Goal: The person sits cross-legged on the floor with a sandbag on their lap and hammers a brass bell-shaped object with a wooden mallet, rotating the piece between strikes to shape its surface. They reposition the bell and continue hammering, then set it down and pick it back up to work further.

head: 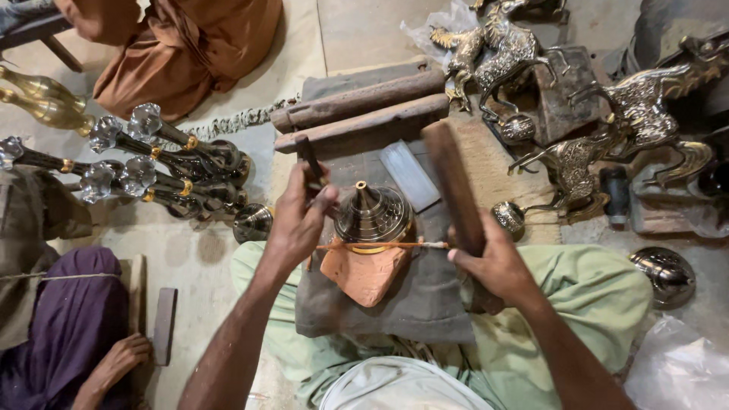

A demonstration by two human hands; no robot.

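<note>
A domed, engraved brass lid (373,216) with a pointed tip rests on an orange clay block (363,275) on a grey cloth pad (410,304) over my lap. My left hand (298,220) grips a dark wooden-handled chisel (308,159), its tip against the lid's left side. My right hand (493,262) holds a brown wooden mallet (453,186) raised to the right of the lid. A thin string (380,245) runs across the lid's base.
Brass horse figures (607,129) stand at the upper right beside round brass knobs (668,277). Glass-topped metal stands (163,171) lie at left. Wooden bars (357,110) lie beyond the lid. Another person's hand (121,357) sits lower left; someone in brown cloth (182,45) is upper left.
</note>
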